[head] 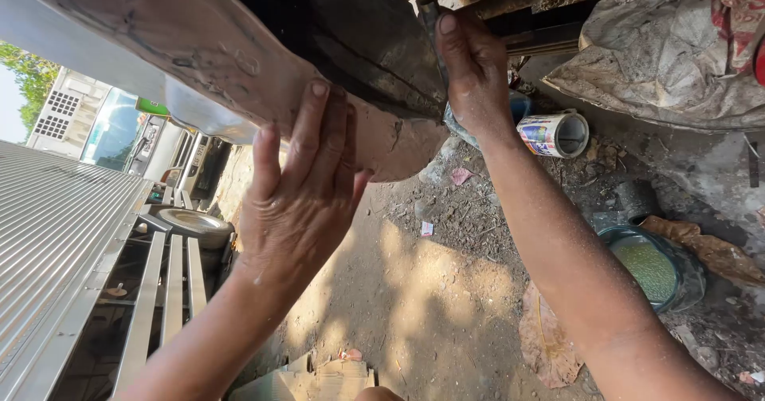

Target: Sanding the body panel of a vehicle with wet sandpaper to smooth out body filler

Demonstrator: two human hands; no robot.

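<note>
Left hand (299, 202) flat on the sanded, filler-coated vehicle body panel (239, 74), fingers (307, 130) extended, gripping nothing. Right hand (474, 74) up at the panel's dark edge, fingers clenched on a thin sanding block (432, 26). Beyond on the dirt ground (414, 289): green-filled tub (649, 269), tipped can (554, 134), grey tarp (661, 50). Truck (119, 130) far left.

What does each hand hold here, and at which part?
Left hand holds nothing, flat on the panel. Right hand presses a thin tool near its top.

The panel (199, 58) ran off the top edge. The right hand (474, 74) hid most of its tool (430, 18); the tarp (661, 50) was cropped.
</note>
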